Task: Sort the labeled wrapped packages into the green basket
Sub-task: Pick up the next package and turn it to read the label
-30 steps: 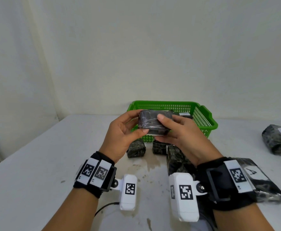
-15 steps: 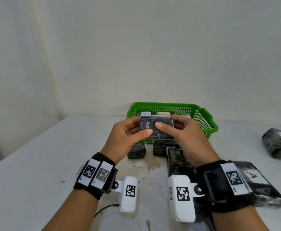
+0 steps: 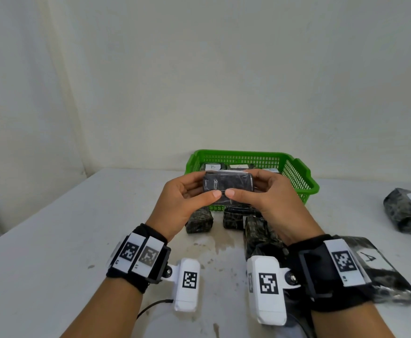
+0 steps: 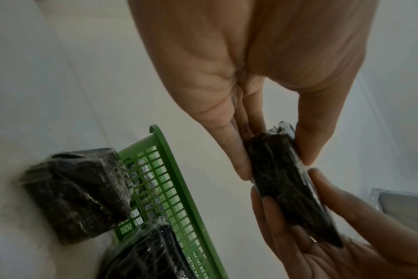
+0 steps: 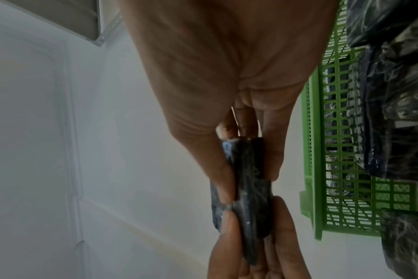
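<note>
Package [image 3: 227, 182] in both hands' [image 3: 187, 198] [image 3: 270, 198] pinching grip, basket [image 3: 297, 176] just behind.

A white table [image 3: 53, 240], stained near its middle, carries a green basket [image 3: 297, 176] at its far side. Three dark wrapped packages [image 3: 199, 222] lie just before the basket's near wall. A package marked A [image 3: 380, 269] lies at the near right, another labelled package [image 3: 409, 215] well apart at far right.
</note>
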Motion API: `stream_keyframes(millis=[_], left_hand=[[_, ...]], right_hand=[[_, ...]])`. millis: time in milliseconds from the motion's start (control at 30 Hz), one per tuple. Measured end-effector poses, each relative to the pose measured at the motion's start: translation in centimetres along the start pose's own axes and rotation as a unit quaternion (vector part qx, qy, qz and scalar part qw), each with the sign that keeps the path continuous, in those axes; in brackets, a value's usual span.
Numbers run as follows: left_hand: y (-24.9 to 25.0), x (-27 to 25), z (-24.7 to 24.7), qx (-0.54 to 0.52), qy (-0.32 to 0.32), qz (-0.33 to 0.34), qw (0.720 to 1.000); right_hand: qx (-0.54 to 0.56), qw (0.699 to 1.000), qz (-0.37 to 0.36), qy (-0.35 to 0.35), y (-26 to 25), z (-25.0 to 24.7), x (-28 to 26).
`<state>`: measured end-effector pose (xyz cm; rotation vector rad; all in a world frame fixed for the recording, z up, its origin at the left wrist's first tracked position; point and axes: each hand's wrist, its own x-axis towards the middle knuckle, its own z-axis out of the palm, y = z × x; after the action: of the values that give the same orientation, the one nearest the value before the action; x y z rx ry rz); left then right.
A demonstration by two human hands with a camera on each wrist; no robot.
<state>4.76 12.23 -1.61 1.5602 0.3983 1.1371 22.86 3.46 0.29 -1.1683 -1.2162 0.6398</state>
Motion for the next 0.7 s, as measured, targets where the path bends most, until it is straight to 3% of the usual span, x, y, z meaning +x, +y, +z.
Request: stream_keyframes(millis=[267, 433, 600, 700], left_hand=[[0.13, -0.18, 0.23, 0.001, -0.049, 0.0, 0.999], [0.18, -0.17, 0.21, -0.008, -0.033, 0.009, 0.999], [0.21, -0.18, 0.18, -0.004, -0.033, 0.035, 0.999], [0.23, -0.22, 0.03, 0.0, -0.047, 0.053, 0.997]], right_hand=[[0.008, 0.998, -0.011, 0.067, 0.2, 0.36, 0.22], [0.022, 1.0, -0.003, 0.009, -0.04, 0.22, 0.01], [-0.002, 1.0, -0.015, 0.005, -0.02, 0.24, 0.05], [0.015, 0.999, 0.031, -0.012, -0.18, 0.2, 0.04]])
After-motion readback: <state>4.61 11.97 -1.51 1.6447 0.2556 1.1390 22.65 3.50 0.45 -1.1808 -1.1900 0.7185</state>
